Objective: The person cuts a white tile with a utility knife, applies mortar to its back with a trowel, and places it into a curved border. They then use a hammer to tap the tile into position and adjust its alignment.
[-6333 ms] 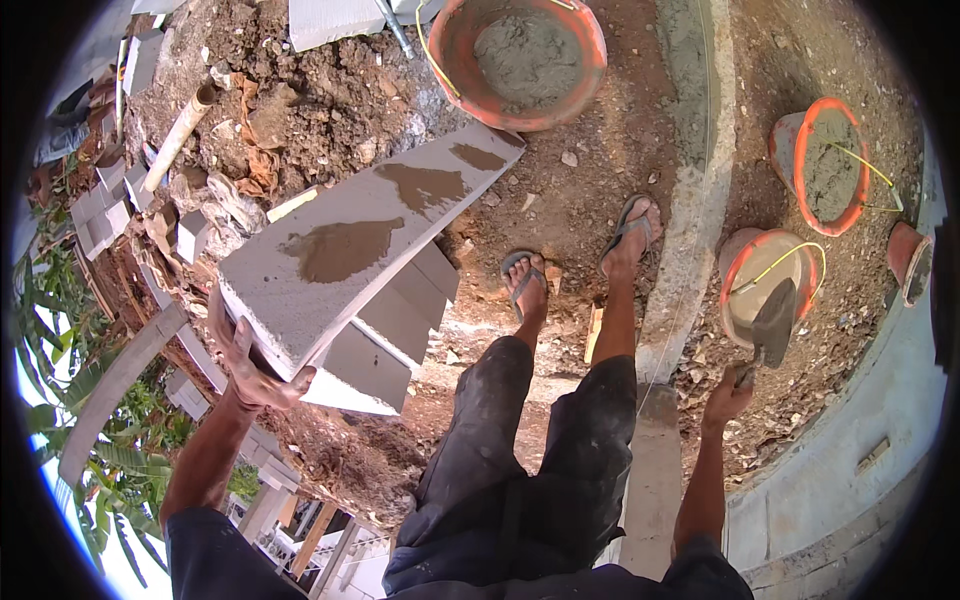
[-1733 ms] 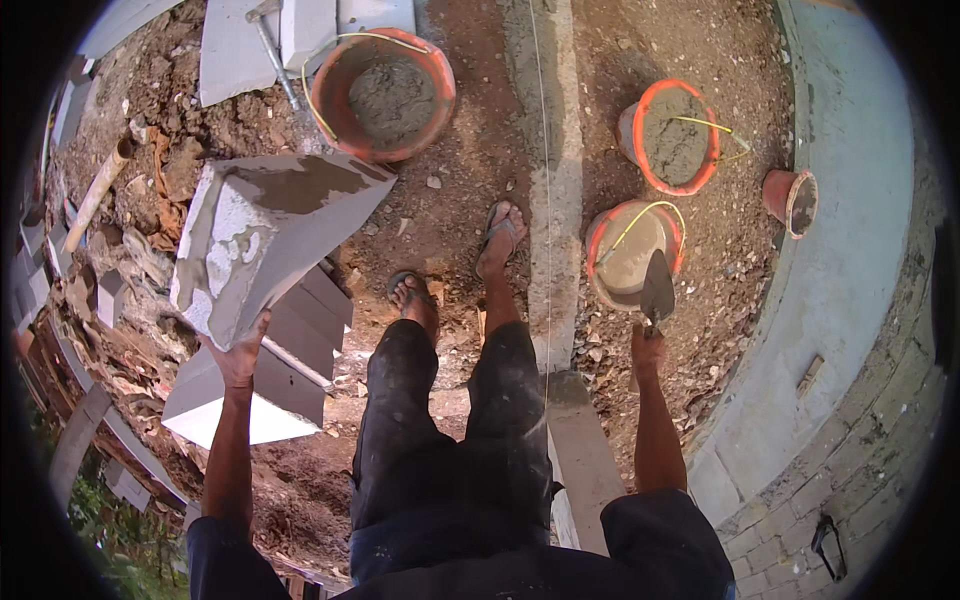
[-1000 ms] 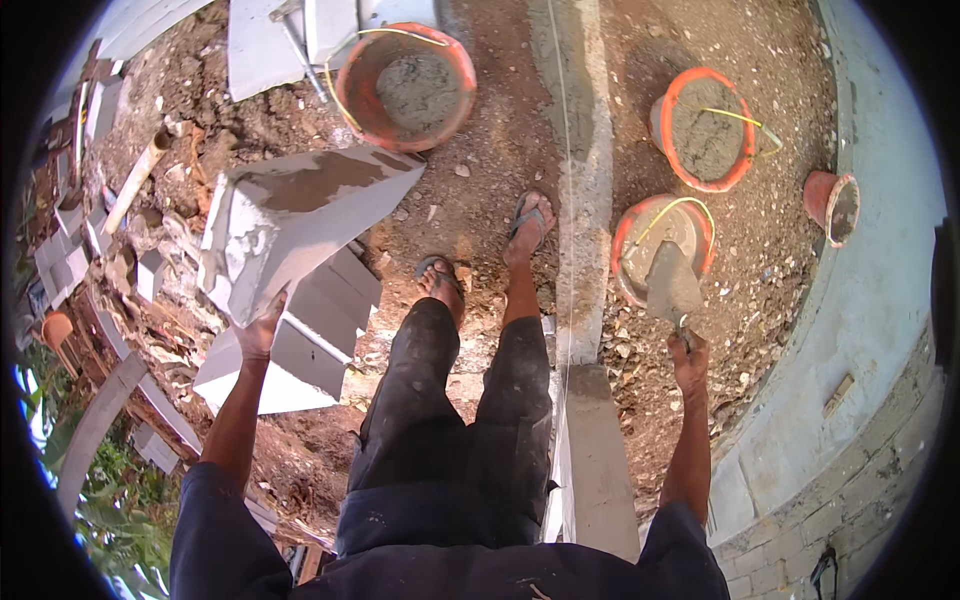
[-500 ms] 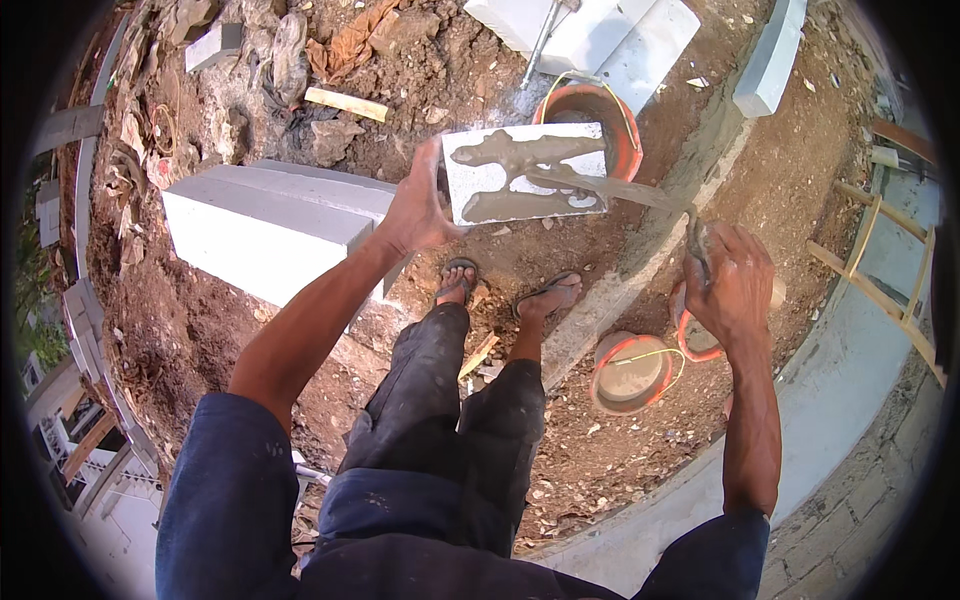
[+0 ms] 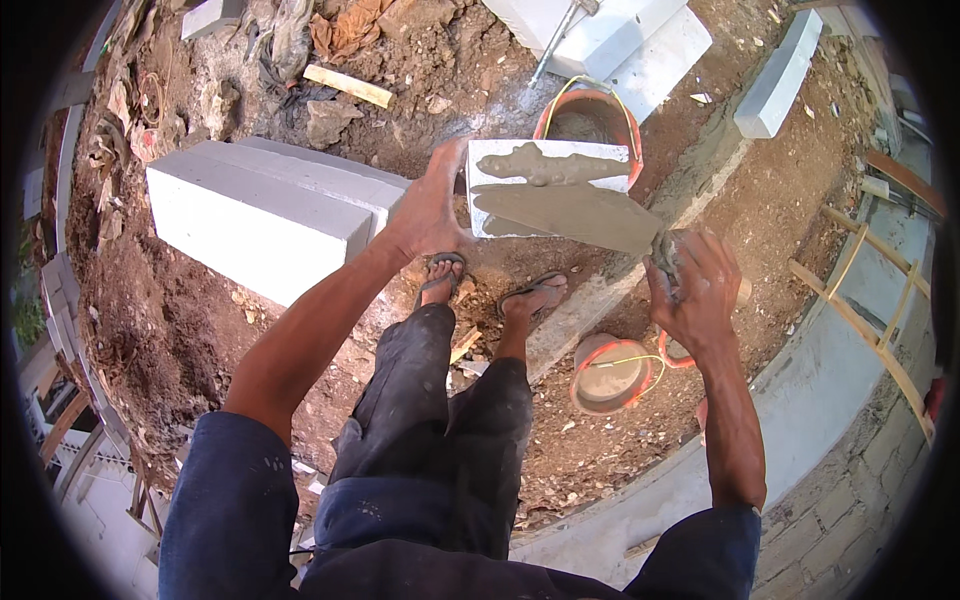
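Observation:
A pale lightweight block (image 5: 480, 158) shows its end face, smeared with grey mortar (image 5: 545, 166). My left hand (image 5: 430, 205) grips it by its left side. My right hand (image 5: 700, 280) is closed round the handle of a mortar-coated trowel (image 5: 600, 218), whose flat blade lies across the lower part of that face. Just beyond the block is an orange bucket (image 5: 630, 130) of mortar, partly hidden behind it.
White blocks lie stacked at left (image 5: 250, 215) and at the back (image 5: 650, 65), with a hammer (image 5: 550, 45). A single block (image 5: 775, 75) sits by a concrete strip (image 5: 590, 315). More buckets (image 5: 610, 370), a wooden frame (image 5: 840, 300) and a grey wall (image 5: 840, 480) are at right.
The view has turned since the older frames. The block has risen to between my hands. Over the last half second the trowel blade has swept leftward and lower across its mortared face.

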A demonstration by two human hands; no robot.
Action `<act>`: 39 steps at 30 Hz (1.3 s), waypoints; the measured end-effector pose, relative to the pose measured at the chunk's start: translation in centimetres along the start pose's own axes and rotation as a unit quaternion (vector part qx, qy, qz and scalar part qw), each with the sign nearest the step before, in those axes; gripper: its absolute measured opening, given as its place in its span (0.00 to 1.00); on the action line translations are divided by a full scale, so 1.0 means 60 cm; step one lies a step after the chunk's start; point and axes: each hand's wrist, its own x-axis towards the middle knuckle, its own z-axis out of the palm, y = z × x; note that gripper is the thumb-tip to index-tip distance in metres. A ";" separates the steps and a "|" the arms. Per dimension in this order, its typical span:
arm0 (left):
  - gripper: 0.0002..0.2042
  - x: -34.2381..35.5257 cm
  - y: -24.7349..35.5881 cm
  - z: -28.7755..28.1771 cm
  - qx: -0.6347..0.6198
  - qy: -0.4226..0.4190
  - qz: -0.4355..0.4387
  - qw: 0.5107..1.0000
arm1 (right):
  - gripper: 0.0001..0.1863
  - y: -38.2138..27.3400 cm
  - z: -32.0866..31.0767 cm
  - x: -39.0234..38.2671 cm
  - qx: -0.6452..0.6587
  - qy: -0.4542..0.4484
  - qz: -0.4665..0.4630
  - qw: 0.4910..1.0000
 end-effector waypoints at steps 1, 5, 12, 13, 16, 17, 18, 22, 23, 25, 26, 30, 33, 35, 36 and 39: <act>0.59 0.002 -0.001 0.003 -0.005 0.001 0.004 1.000 | 0.16 0.015 0.000 -0.011 0.017 0.016 0.000 1.000; 0.57 0.014 0.012 0.007 -0.024 -0.003 0.009 1.000 | 0.19 0.119 0.095 -0.057 0.062 0.119 -0.009 0.991; 0.57 0.014 0.008 -0.002 0.044 -0.008 0.034 0.998 | 0.23 0.177 0.225 -0.192 0.068 0.149 0.061 0.985; 0.56 0.016 0.018 -0.002 0.076 -0.012 0.030 0.997 | 0.23 0.182 0.223 -0.241 0.072 0.142 0.091 0.983; 0.56 0.013 0.005 0.012 -0.129 -0.013 -0.080 0.988 | 0.19 0.170 0.203 -0.405 0.082 0.094 0.204 0.971; 0.55 0.011 -0.004 0.012 -0.175 -0.021 -0.110 0.978 | 0.17 0.154 0.208 -0.472 0.099 0.092 0.249 0.959; 0.54 0.011 -0.013 0.013 -0.222 -0.028 -0.140 0.965 | 0.15 0.125 0.225 -0.554 0.169 0.086 0.374 0.908; 0.34 -0.026 -0.058 -0.018 0.079 -0.142 -0.020 0.987 | 0.13 0.002 0.227 -0.778 0.128 -0.069 0.622 0.769; 0.26 -0.030 -0.060 -0.033 0.236 -0.138 0.073 0.959 | 0.15 -0.026 0.229 -0.811 0.092 -0.139 0.659 0.734; 0.21 -0.029 -0.057 -0.035 0.179 -0.135 0.007 0.975 | 0.15 -0.040 0.250 -0.850 0.067 -0.238 0.713 0.657; 0.22 -0.027 -0.052 -0.035 0.181 -0.145 0.008 0.973 | 0.16 -0.042 0.266 -0.877 0.079 -0.287 0.725 0.621; 0.25 -0.012 -0.060 -0.043 0.001 -0.097 -0.118 0.988 | 0.20 0.031 0.360 -0.923 0.173 -0.376 0.735 0.537; 0.31 -0.034 -0.100 -0.071 0.006 -0.116 -0.150 0.982 | 0.26 0.031 0.403 -0.878 0.142 -0.347 0.745 0.552; 0.36 -0.042 -0.121 -0.071 0.023 -0.091 -0.168 0.981 | 0.28 0.003 0.421 -0.859 0.145 -0.254 0.747 0.597; 0.39 -0.052 -0.128 -0.061 0.047 -0.084 -0.158 0.983 | 0.30 -0.012 0.410 -0.814 0.147 -0.204 0.735 0.629; 0.47 -0.083 -0.163 -0.020 0.167 -0.099 -0.074 0.978 | 0.27 -0.058 0.412 -0.711 0.163 -0.084 0.714 0.675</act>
